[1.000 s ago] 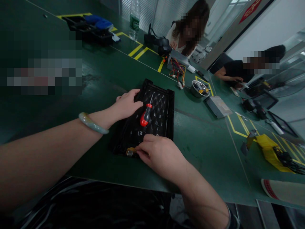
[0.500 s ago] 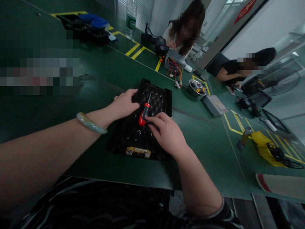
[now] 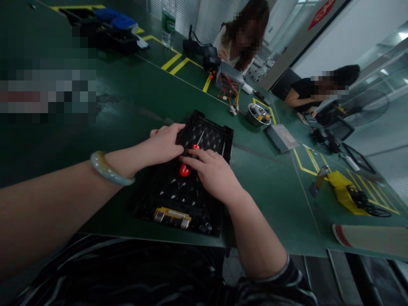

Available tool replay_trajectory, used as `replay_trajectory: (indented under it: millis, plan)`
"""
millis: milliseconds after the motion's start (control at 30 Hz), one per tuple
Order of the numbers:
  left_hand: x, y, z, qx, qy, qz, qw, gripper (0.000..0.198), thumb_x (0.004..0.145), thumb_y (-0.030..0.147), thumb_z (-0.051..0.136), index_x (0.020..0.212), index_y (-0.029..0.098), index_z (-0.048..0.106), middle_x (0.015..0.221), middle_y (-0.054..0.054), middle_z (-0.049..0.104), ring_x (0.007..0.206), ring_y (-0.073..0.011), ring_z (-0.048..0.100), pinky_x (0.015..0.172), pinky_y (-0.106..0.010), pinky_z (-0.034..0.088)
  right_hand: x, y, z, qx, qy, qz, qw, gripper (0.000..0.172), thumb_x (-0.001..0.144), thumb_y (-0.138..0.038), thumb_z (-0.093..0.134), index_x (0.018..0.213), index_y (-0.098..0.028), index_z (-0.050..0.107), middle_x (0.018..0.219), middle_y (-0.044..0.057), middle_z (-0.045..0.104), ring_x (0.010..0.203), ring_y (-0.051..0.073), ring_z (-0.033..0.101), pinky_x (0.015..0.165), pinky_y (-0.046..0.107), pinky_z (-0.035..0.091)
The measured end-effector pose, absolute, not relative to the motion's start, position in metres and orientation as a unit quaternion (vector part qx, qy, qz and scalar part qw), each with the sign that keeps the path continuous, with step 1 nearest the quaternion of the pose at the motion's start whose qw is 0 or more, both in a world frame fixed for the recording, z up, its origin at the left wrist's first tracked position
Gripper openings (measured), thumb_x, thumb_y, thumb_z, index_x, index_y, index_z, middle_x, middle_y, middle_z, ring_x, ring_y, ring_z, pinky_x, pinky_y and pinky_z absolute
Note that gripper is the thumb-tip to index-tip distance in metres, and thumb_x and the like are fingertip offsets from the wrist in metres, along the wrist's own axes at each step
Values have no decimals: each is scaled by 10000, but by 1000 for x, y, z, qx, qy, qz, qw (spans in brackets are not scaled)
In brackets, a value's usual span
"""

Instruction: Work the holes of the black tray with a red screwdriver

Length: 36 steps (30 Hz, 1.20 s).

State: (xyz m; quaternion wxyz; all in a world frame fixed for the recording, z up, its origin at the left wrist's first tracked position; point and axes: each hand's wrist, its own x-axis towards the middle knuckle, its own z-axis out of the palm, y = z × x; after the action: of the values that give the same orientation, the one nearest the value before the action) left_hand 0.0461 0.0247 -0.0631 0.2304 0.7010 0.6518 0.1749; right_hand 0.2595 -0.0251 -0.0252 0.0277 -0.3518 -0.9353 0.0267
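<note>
A black plastic casing [image 3: 178,197] with a textured inside lies at a slant on the green table. Along its near end is a yellowish circuit board [image 3: 172,216] with connectors. My left hand [image 3: 165,142] grips the left rim of the casing, thumb on the inner side. Inside the casing is a screwdriver [image 3: 185,171] with a red and black handle, its metal shaft pointing to the far end. My right hand [image 3: 215,174] has its fingers across the middle of the handle, hiding that part. The right thumb is hidden.
Farther off are a metal bowl of small parts [image 3: 259,115], a grey metal box [image 3: 281,138] and a power supply with coloured wires [image 3: 231,76]. To the right lies a yellow object with black cable [image 3: 344,191]. A bottle [image 3: 168,25] and black tray [image 3: 117,40] stand far left. Two people sit across.
My right hand's fingers have moved from the handle's near end to across its middle. The casing appears lower and nearer as the view shifts. My left hand stays at the rim.
</note>
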Motion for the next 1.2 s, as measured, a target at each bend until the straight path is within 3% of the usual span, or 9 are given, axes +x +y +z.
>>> replay_trajectory:
  millis: [200, 300, 433, 500, 567, 800, 967, 1100, 1200]
  plan:
    - [49, 22, -66, 682, 653, 194, 267, 916, 804, 269, 590, 1683, 208, 341, 1684, -138, 493, 1573, -397, 429, 1307, -572, 334, 260, -23, -21, -349, -936, 5, 31, 450, 1100, -190, 361, 1462, -259, 619, 1572, 39, 643, 1252, 261, 607, 1032, 441, 488]
    - [47, 21, -69, 680, 635, 233, 282, 973, 790, 259, 582, 1709, 246, 265, 1736, -86, 429, 1617, -350, 365, 1336, -539, 304, 263, -24, -17, -368, -926, 5, 85, 452, 1098, -202, 362, 1494, -258, 575, 1595, 46, 626, 1274, 258, 617, 1048, 444, 483]
    - [47, 17, -74, 691, 603, 279, 285, 937, 781, 231, 548, 1690, 267, 327, 1718, -43, 445, 1589, -304, 400, 1352, -474, 308, 269, -28, -17, -417, -853, 39, 312, 386, 1084, -349, 472, 1446, -221, 517, 1462, 124, 659, 1315, 248, 626, 1118, 416, 507]
    - [49, 15, -75, 692, 598, 292, 280, 936, 773, 208, 543, 1685, 267, 344, 1719, -41, 442, 1589, -305, 397, 1357, -478, 305, 272, -30, -20, -443, -780, 48, 439, 406, 1070, -427, 482, 1422, -224, 463, 1357, 146, 644, 1231, 256, 653, 1062, 419, 548]
    - [51, 13, -74, 684, 608, 293, 278, 934, 767, 194, 554, 1678, 287, 366, 1715, -49, 447, 1592, -328, 388, 1349, -519, 315, 273, -31, -23, -474, -719, 61, 505, 428, 1074, -452, 384, 1444, -236, 390, 1247, 149, 614, 1103, 267, 669, 964, 444, 580]
    - [52, 14, -71, 683, 622, 264, 279, 872, 792, 216, 557, 1650, 308, 430, 1679, -81, 467, 1583, -372, 375, 1318, -604, 323, 267, -35, -22, -529, -689, 79, 489, 584, 1018, -238, 45, 1586, -253, 180, 1090, 135, 524, 954, 259, 660, 825, 420, 597]
    - [49, 19, -74, 684, 626, 255, 276, 824, 803, 232, 566, 1621, 292, 485, 1671, -80, 476, 1585, -363, 373, 1327, -584, 306, 264, -38, -24, -477, -694, 127, 524, 460, 1033, -314, 129, 1443, -258, 330, 1031, 107, 514, 847, 226, 608, 775, 409, 590]
    - [45, 19, -69, 699, 612, 277, 247, 780, 834, 319, 595, 1606, 263, 499, 1685, -87, 458, 1593, -368, 357, 1327, -595, 285, 267, -29, -34, -357, -697, 200, 589, 318, 1029, -502, 450, 1276, -304, 489, 970, 36, 545, 803, 185, 572, 750, 377, 555]
    - [42, 12, -54, 719, 574, 318, 229, 683, 860, 367, 612, 1533, 256, 578, 1644, -81, 518, 1562, -358, 402, 1316, -588, 290, 268, -21, -40, -296, -679, 249, 623, 295, 992, -496, 608, 1221, -313, 570, 923, -3, 568, 762, 154, 546, 741, 351, 522]
